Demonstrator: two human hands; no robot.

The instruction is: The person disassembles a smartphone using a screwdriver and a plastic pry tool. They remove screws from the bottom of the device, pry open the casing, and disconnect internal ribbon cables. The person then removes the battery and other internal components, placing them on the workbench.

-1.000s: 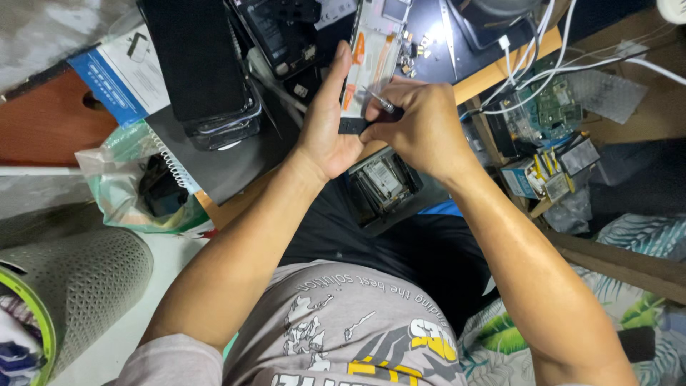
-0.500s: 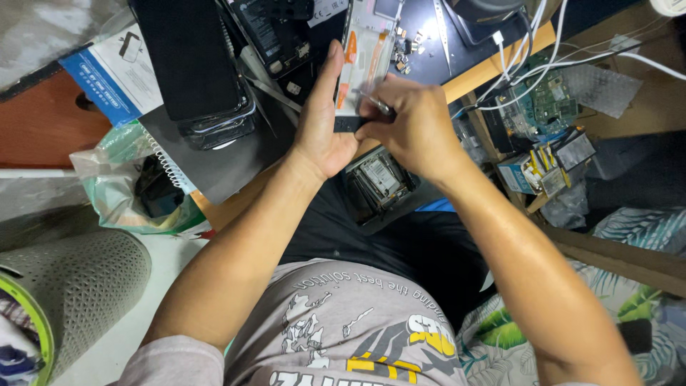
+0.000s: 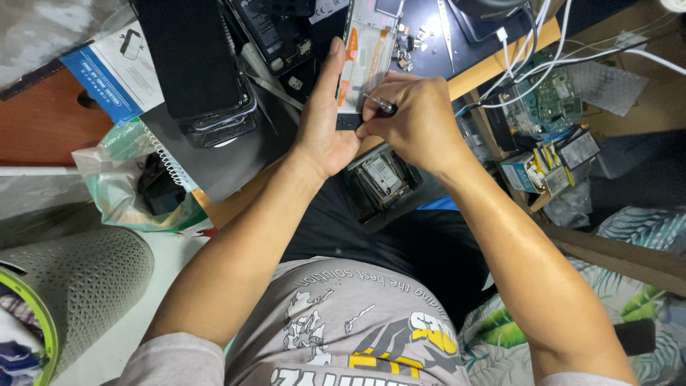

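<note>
My left hand (image 3: 325, 125) grips the lower left edge of an opened phone frame (image 3: 366, 53), white inside with orange flex strips, which rests on the dark work mat. My right hand (image 3: 418, 118) is closed around a small metal-tipped tool (image 3: 379, 104), a slim screwdriver or pick, with its tip against the lower part of the frame. Both hands touch each other just below the frame. Small loose parts (image 3: 407, 39) lie on the mat to the right of the frame.
A black phone on a stack (image 3: 193, 64) and another dark device (image 3: 275, 32) lie at left. White cables (image 3: 522, 43), a green circuit board (image 3: 554, 96) and small boxes (image 3: 532, 168) crowd the right. An open drawer with parts (image 3: 382, 179) sits below my hands. A grey perforated basket (image 3: 78, 282) stands lower left.
Both hands stay on the phone frame; the tool tip has shifted only slightly along its lower part. The view has drifted a little.
</note>
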